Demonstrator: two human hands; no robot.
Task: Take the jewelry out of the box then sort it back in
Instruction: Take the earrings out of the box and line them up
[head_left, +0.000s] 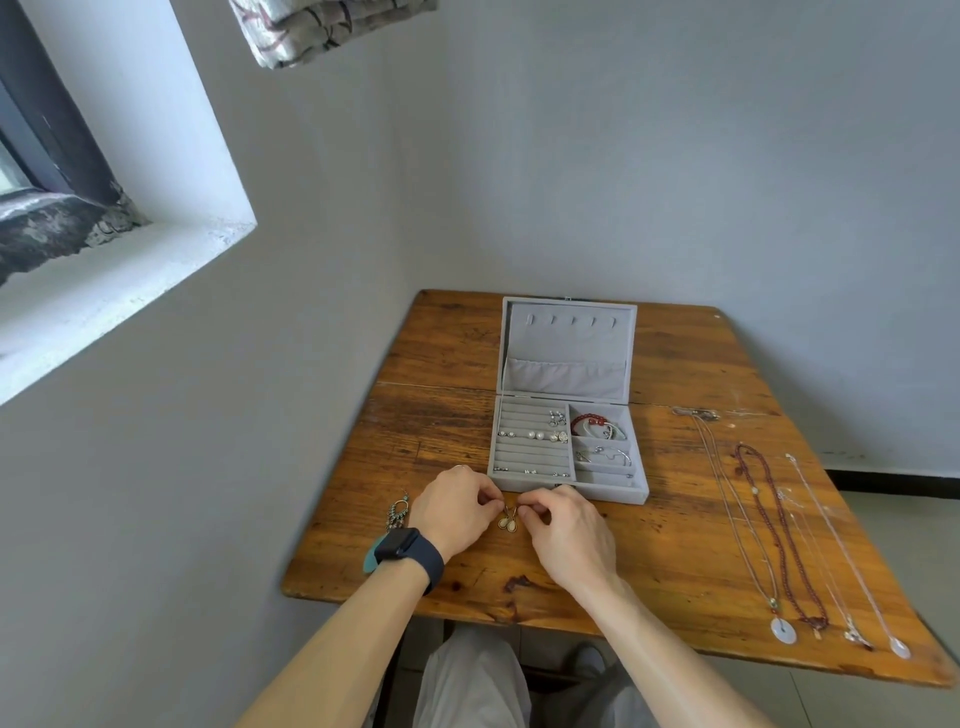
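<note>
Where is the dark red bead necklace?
Head view: the dark red bead necklace lies stretched on the wooden table, right of the jewelry box, between the white-disc pendant necklace and silver chains.

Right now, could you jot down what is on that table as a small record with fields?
Box: grey jewelry box, lid open, near the table's middle
In box: small earrings in the left rolls; bracelets in right compartments
Hands: left hand and right hand both pinch pale drop earrings in front of the box
Left of hands: dangly earring
Right side: four necklaces laid out straight
</note>
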